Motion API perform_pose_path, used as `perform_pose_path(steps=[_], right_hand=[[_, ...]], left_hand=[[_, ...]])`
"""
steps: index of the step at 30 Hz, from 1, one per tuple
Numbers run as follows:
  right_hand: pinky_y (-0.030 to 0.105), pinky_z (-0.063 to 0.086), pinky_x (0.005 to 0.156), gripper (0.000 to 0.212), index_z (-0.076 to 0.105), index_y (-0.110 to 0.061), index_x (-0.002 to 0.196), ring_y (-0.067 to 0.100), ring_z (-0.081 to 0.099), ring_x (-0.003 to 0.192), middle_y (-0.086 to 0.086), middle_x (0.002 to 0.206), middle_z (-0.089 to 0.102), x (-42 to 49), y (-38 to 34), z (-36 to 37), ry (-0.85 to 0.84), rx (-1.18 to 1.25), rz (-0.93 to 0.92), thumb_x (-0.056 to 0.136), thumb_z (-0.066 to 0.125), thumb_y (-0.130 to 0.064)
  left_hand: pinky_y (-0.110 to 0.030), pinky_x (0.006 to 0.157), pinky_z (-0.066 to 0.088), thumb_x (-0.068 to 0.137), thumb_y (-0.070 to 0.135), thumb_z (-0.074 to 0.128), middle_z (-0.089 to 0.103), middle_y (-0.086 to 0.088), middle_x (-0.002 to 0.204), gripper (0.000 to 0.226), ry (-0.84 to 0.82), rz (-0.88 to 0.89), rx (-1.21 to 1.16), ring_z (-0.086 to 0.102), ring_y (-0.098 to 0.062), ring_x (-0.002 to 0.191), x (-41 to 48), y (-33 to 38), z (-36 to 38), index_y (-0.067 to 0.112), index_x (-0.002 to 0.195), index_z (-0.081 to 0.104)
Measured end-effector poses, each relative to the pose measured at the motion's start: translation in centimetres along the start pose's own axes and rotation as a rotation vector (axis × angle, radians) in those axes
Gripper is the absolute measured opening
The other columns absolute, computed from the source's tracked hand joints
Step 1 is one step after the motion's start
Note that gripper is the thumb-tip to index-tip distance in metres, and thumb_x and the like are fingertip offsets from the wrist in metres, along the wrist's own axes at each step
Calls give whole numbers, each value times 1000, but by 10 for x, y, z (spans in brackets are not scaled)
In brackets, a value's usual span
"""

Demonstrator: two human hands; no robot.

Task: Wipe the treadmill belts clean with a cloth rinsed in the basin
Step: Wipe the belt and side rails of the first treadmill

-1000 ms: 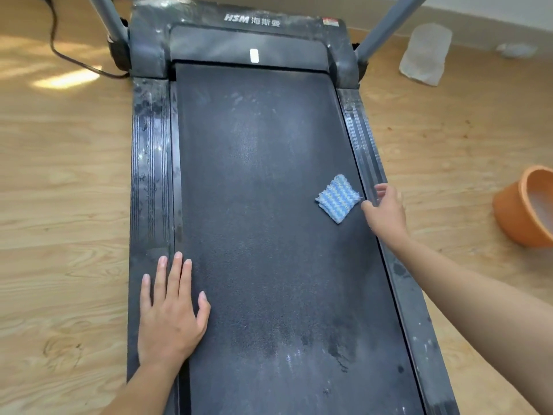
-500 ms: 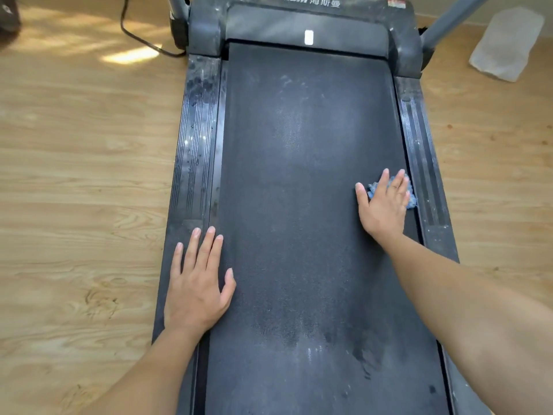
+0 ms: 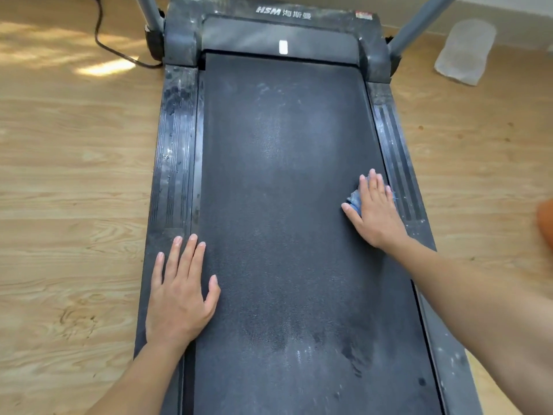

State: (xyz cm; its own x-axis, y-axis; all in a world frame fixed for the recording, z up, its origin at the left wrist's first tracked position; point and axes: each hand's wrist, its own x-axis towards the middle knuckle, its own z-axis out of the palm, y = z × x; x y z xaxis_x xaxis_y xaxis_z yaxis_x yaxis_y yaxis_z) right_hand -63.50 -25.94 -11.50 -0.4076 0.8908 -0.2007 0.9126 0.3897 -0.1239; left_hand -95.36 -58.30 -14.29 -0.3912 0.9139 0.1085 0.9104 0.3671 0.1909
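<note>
Blue-striped cloth (image 3: 354, 202), loose beside my right hand (image 3: 375, 211) a second ago, now lies pressed under its flat, straight fingers near the belt's (image 3: 284, 205) right edge, so wiping can start (dusty grey streaks remain). My left hand (image 3: 179, 298) rests open across the left rail (image 3: 176, 145). The orange basin (image 3: 546, 226) sits on the wooden floor (image 3: 74, 190).

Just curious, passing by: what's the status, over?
Right hand flat on cloth, pressing it to belt. Left hand flat at belt's left edge. Dust smears further up.
</note>
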Motion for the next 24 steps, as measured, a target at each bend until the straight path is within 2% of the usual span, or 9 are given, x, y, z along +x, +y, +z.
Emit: perform_pose_path(steps=[3,8,10,12,16,18,20,22,24], right_hand=[[48,-4,130,93,-2,-3,165,28,-15,160,16,173,-13,3,-15,4,-17,159,171,105,35,-63],[48,-10,129,113,-8,2,163,30,-19,159,20,171,-16,21,-71,16,14,212,372,95,24,-83],[46,-11,129,112,-9,1,163,29,-21,158,18,171,-18,26,-112,19,2,215,264,95,21,-83],[44,-14,128,106,-11,-1,163,27,-25,157,15,171,-21,26,-168,26,-30,185,63,98,19,-79],[45,-6,130,96,-7,-2,164,27,-23,158,16,172,-18,5,-288,48,-98,92,-330,102,20,-71],[45,-5,130,95,-3,-3,165,25,-21,159,15,172,-15,-13,-316,57,-131,57,-463,102,20,-72],[44,-2,130,96,1,-5,166,23,-18,160,13,174,-10,-25,-307,58,-134,19,-550,101,18,-75],[43,1,130,95,4,-8,166,21,-14,160,10,174,-6,-32,-267,52,-115,-25,-598,101,20,-76],[43,2,130,95,2,-10,167,20,-14,160,8,175,-8,-34,-209,40,-104,-31,-495,101,22,-76]], left_hand=[[-57,130,21,99,44,42,30,-6,174,71,-3,-5,7,18,-26,164,-1,1,1,8,161,43],[-58,130,21,100,43,43,30,-6,174,71,-20,-4,10,17,-27,165,1,2,2,8,162,42],[-58,130,22,100,42,44,30,-7,174,71,-22,-4,13,18,-27,164,-1,3,1,8,162,42],[-59,129,23,99,41,45,32,-8,173,71,-16,2,12,20,-28,164,0,3,1,8,161,43],[-58,129,25,98,41,46,36,-9,171,71,-40,0,36,22,-28,163,2,1,-1,6,160,44],[-58,128,26,97,41,45,40,-12,169,70,-51,-1,31,27,-29,162,2,2,-2,4,156,49],[-58,128,25,97,41,44,41,-10,168,69,-36,13,22,29,-30,161,2,1,-2,5,156,50],[-58,129,25,97,42,43,39,-8,169,69,-5,29,15,27,-29,162,2,-1,-2,6,155,51],[-58,129,24,97,42,44,38,-8,170,70,21,27,-7,26,-29,162,2,0,-1,7,157,49]])
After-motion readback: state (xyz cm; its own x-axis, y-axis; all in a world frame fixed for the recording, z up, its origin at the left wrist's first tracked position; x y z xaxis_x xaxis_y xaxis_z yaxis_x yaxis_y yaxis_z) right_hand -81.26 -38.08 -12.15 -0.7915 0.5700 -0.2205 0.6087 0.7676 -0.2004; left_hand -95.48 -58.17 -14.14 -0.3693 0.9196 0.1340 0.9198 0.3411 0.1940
